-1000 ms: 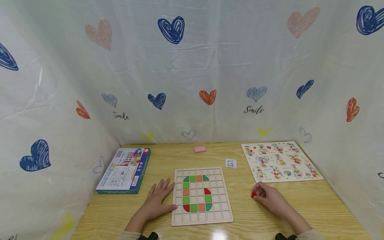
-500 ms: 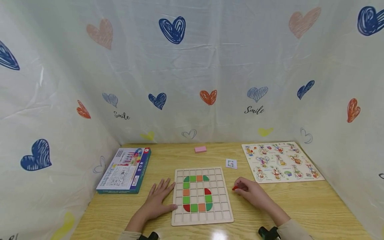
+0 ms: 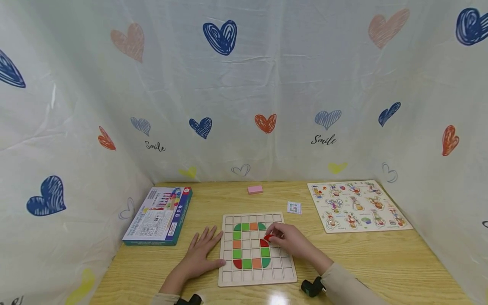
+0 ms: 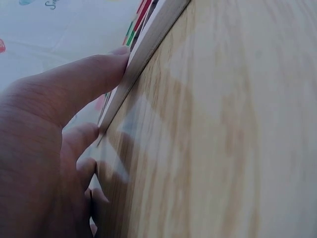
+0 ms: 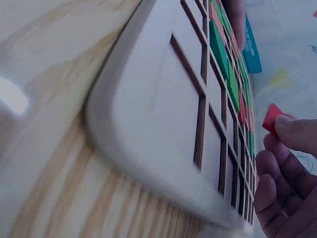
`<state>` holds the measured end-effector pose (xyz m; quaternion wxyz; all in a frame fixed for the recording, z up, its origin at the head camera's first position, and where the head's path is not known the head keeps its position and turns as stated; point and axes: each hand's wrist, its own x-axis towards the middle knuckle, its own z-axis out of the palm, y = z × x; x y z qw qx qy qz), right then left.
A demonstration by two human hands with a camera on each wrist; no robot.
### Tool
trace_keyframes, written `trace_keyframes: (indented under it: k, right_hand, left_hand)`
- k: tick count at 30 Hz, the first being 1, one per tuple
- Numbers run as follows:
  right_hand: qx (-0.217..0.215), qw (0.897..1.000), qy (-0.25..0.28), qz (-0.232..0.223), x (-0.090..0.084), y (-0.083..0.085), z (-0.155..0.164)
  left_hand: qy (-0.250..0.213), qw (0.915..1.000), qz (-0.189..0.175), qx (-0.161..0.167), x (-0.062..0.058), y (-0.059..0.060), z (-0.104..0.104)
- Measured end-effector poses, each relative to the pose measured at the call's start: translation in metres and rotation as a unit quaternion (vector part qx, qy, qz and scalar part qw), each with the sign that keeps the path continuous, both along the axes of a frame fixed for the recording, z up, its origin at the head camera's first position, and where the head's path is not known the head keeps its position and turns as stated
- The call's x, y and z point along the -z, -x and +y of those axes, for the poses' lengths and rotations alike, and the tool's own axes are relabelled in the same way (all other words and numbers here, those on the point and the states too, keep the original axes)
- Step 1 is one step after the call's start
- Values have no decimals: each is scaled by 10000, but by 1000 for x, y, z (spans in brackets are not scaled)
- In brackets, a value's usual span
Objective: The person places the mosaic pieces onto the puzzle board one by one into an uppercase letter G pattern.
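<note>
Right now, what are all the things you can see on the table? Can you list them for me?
Grid board: one, pale wood, front middle of the table, partly filled with green, orange and red tiles.
Red tile: one, pinched in the right hand over the board's right side.
Game box: one, blue-edged with printed white panel, lying flat at the left.
Pink block: one, near the back edge, middle.
Small card: one, white with print, just behind the board.
Picture puzzle: one, cream with coloured figures, back right.
Table: one, light wood.
Curtain: white with hearts, all around.
Left hand: flat on the table, fingers against the board's left edge.
Right hand: holding the red tile.
</note>
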<state>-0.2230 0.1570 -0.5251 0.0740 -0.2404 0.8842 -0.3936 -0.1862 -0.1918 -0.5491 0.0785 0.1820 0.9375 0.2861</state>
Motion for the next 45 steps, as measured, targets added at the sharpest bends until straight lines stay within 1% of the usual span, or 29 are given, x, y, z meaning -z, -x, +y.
trace_keyframes:
  k: [8, 16, 21, 23, 27, 29, 34, 36, 40, 45]
  right_hand:
    - [-510, 9985, -74, 168, 3, 8, -26]
    - [-713, 9955, -418, 474, 6, 10, -39]
    - [-724, 9936, -549, 678, 7, 8, -38]
    - [-723, 9927, -659, 700, 7, 7, -37]
    - [-709, 9924, -800, 606, 6, 5, -36]
    - [-709, 9927, -801, 558, 4, 5, -36]
    - [-738, 9939, -619, 530, 2, 4, -34]
    - [-668, 9952, -527, 479, 2, 3, -33]
    - [-388, 9975, -435, 392, 1, 3, -26]
    - [-193, 9983, -350, 413, -1, -2, -12]
  left_hand:
    - [-12, 10000, -21, 40, -3, 0, 0]
    - [2, 10000, 38, 62, -1, 0, 1]
    - [-33, 10000, 77, 37, 0, -1, 3]
    - [-10, 10000, 57, 27, 0, -1, 3]
    - [-29, 10000, -6, 14, -1, 0, 3]
    - [-43, 10000, 5, 19, -1, 0, 3]
    - [-7, 10000, 45, 17, -1, 0, 2]
    - [-7, 10000, 29, 15, 0, -1, 1]
    - [-37, 10000, 23, 37, -1, -1, 2]
    - [-56, 10000, -15, 40, -1, -1, 2]
